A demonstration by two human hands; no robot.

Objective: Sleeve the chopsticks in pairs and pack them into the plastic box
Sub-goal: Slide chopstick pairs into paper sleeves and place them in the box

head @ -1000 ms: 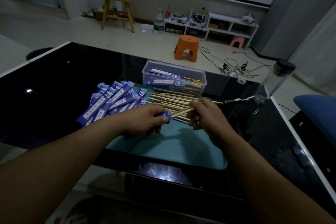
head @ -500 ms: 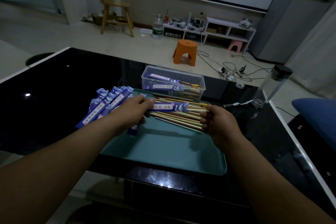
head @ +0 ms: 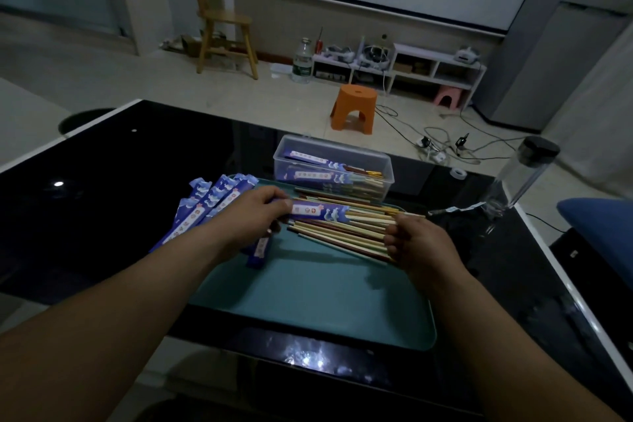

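My left hand (head: 255, 212) pinches the left end of a purple paper sleeve (head: 317, 212) with a pair of chopsticks (head: 371, 216) pushed into it. My right hand (head: 416, 243) holds the bare ends of that pair, fingers curled. Both hover over a pile of loose chopsticks (head: 342, 236) lying on a teal tray (head: 308, 298). A fan of empty purple sleeves (head: 205, 205) lies at the tray's left edge. Behind stands the clear plastic box (head: 383, 164), with several sleeved pairs inside.
The tray sits on a glossy black table (head: 120, 181) with a white rim. A clear bottle with a black cap (head: 524, 175) stands at the right, a tape roll (head: 458, 174) beside it. A blue cushion (head: 603, 219) lies off the table's right edge.
The chopstick pair has slid deep into the sleeve, my left hand shifting to the sleeve's left end. Both hands moved away from me, over the chopstick pile toward the box.
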